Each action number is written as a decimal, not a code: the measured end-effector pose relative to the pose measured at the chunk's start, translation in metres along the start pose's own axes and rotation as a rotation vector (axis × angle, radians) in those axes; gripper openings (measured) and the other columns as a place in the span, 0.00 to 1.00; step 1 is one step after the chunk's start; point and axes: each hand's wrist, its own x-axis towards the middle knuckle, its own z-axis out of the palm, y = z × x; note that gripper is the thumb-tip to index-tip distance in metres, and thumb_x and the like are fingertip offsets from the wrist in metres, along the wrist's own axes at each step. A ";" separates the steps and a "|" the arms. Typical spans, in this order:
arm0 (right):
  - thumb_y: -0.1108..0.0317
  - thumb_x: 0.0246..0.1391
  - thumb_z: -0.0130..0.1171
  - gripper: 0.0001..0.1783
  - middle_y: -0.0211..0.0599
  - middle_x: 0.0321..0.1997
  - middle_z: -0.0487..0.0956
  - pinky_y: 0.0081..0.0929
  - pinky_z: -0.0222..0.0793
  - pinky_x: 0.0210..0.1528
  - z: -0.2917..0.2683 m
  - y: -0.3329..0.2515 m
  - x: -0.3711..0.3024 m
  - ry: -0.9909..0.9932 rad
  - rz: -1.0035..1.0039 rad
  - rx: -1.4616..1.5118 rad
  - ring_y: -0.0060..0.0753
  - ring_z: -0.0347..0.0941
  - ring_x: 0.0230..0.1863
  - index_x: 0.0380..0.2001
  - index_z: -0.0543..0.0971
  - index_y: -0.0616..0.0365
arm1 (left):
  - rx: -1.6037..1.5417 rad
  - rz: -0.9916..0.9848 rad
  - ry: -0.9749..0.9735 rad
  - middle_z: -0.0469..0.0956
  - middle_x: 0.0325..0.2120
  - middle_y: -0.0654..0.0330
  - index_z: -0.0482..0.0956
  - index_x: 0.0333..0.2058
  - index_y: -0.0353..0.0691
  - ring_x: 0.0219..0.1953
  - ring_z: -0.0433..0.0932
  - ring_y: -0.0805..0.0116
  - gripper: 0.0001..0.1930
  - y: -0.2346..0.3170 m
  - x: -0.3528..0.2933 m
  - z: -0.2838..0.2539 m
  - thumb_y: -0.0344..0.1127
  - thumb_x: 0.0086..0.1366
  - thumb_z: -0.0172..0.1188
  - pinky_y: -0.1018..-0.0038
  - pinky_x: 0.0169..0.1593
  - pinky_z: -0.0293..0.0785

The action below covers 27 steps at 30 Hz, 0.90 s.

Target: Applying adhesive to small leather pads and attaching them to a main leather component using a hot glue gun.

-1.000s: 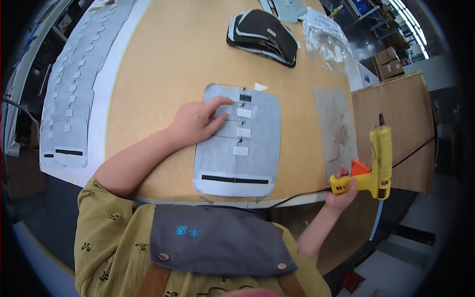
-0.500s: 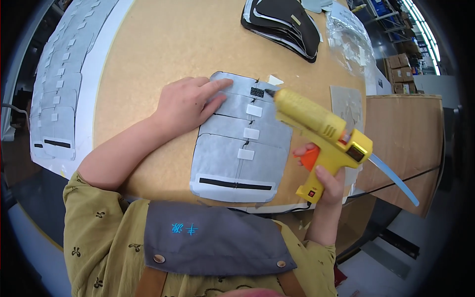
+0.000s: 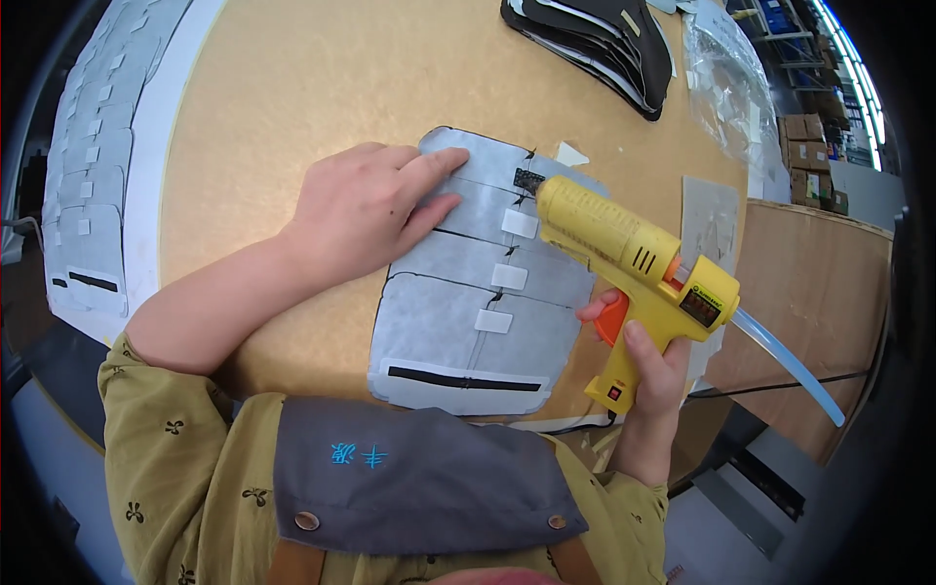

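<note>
A light grey panel with a dark edge lies on the table before me. Down its middle seam run white patches, with a small black textured patch near the top and a black strip across the bottom. My left hand rests at the panel's upper left edge, thumb and index finger stretched apart on it. Wrapped round the handle of a yellow hot glue gun, my right hand has fingers by the orange trigger. The nozzle is at the black patch; whether it touches, I cannot tell.
Stacked dark pieces lie at the far side of the table. Clear plastic wrap and a flat grey sheet are on the right. Overlapping grey panels line the left. A blue glue stick sticks out behind the gun.
The glue gun's nozzle has come closer to the black patch and now overlaps its right end in view. My left hand keeps its place on the panel. The whole view has shifted slightly.
</note>
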 end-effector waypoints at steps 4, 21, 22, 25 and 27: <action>0.73 0.57 0.54 0.25 0.49 0.46 0.79 0.29 0.74 0.44 0.000 0.001 0.001 -0.004 0.022 -0.023 0.38 0.78 0.46 0.57 0.68 0.68 | -0.009 -0.016 -0.026 0.79 0.25 0.66 0.81 0.49 0.52 0.25 0.78 0.67 0.17 0.001 0.000 0.000 0.42 0.61 0.65 0.72 0.28 0.73; 0.71 0.57 0.54 0.26 0.49 0.43 0.79 0.27 0.73 0.42 -0.001 0.005 0.000 0.002 0.001 -0.054 0.36 0.78 0.44 0.58 0.67 0.69 | -0.002 -0.007 -0.029 0.80 0.25 0.66 0.81 0.49 0.52 0.25 0.78 0.68 0.16 0.001 0.001 0.000 0.40 0.61 0.65 0.73 0.27 0.73; 0.72 0.57 0.54 0.26 0.50 0.43 0.79 0.28 0.73 0.43 -0.001 0.005 0.000 0.002 0.014 -0.054 0.36 0.78 0.43 0.58 0.67 0.69 | -0.003 -0.007 -0.030 0.80 0.25 0.66 0.81 0.49 0.52 0.25 0.78 0.68 0.16 0.001 0.001 0.000 0.40 0.61 0.65 0.73 0.27 0.73; 0.72 0.57 0.54 0.26 0.50 0.42 0.79 0.28 0.72 0.43 -0.003 0.007 -0.001 0.007 0.030 -0.039 0.36 0.78 0.43 0.58 0.67 0.69 | 0.007 -0.003 -0.038 0.80 0.26 0.66 0.81 0.49 0.52 0.26 0.79 0.68 0.16 0.001 0.001 -0.001 0.40 0.61 0.65 0.73 0.28 0.73; 0.72 0.57 0.54 0.26 0.50 0.42 0.79 0.28 0.72 0.43 -0.003 0.008 -0.001 0.014 0.032 -0.024 0.36 0.77 0.43 0.58 0.67 0.69 | 0.008 0.004 -0.034 0.80 0.26 0.65 0.81 0.49 0.51 0.26 0.79 0.68 0.16 0.001 0.001 -0.001 0.40 0.61 0.65 0.73 0.28 0.74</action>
